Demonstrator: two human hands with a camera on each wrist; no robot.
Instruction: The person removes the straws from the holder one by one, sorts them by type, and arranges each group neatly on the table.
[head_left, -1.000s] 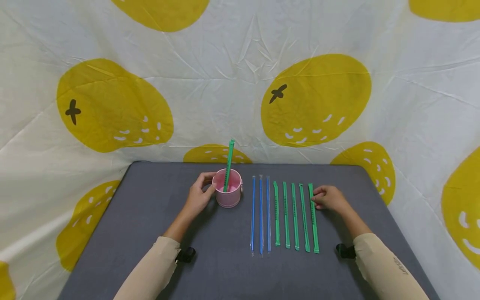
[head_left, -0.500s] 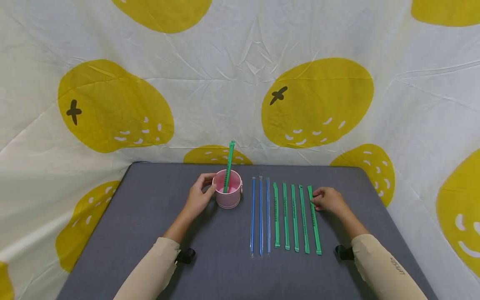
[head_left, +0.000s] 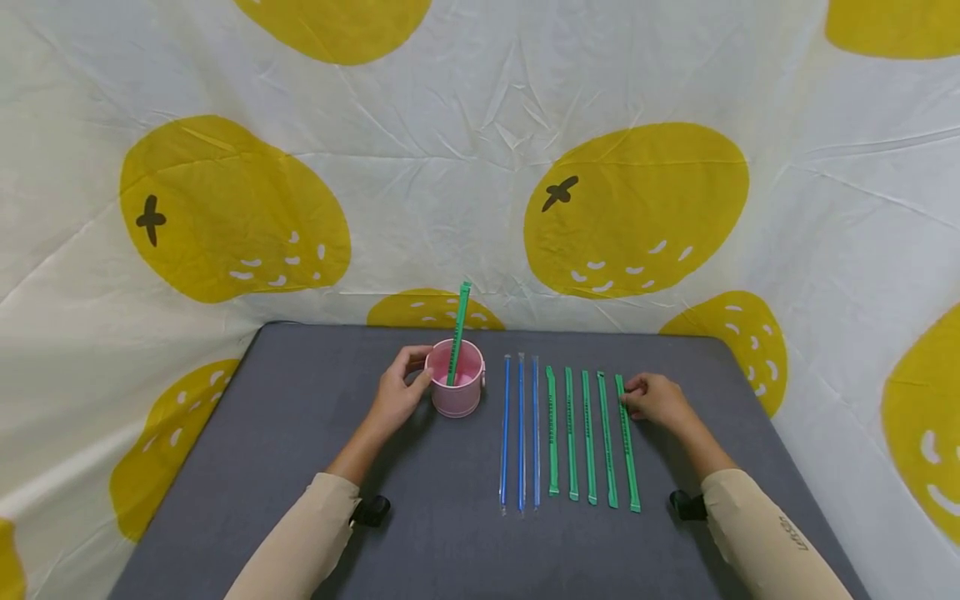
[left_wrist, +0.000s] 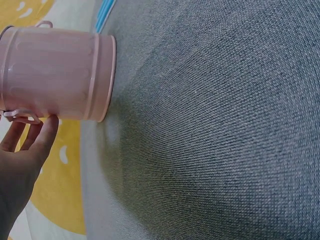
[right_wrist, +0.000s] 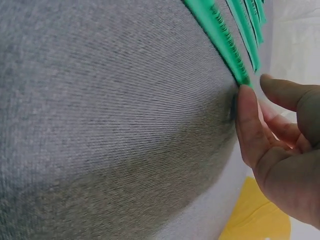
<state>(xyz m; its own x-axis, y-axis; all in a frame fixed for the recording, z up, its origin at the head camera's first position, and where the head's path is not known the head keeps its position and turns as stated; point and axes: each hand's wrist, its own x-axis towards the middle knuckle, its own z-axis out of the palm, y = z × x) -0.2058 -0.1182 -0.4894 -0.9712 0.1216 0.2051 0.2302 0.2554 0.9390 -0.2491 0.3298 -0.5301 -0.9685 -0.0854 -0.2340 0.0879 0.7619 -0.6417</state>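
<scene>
A small pink bucket (head_left: 456, 400) stands upright on the table, with one green wrapped straw (head_left: 459, 329) leaning in it. My left hand (head_left: 397, 396) holds the bucket's left side, its thumb beside the handle lug in the left wrist view. Over to the right, several green wrapped straws (head_left: 588, 442) lie in a row. My right hand (head_left: 656, 400) pinches the rightmost green straw (head_left: 628, 458) near its far end; that straw stays on the table. Close up in the right wrist view, the thumb (right_wrist: 248, 117) touches this straw, and part of it is hidden behind the fingers.
Three blue straws (head_left: 521, 433) in clear wrappers lie between the bucket and the green row. The dark grey table (head_left: 450, 550) ends at the back against a white curtain (head_left: 450, 208) with yellow fruit prints.
The rightmost green straw has shifted slightly toward me and its angle has changed a little under my right hand. My left hand and the bucket have stayed put.
</scene>
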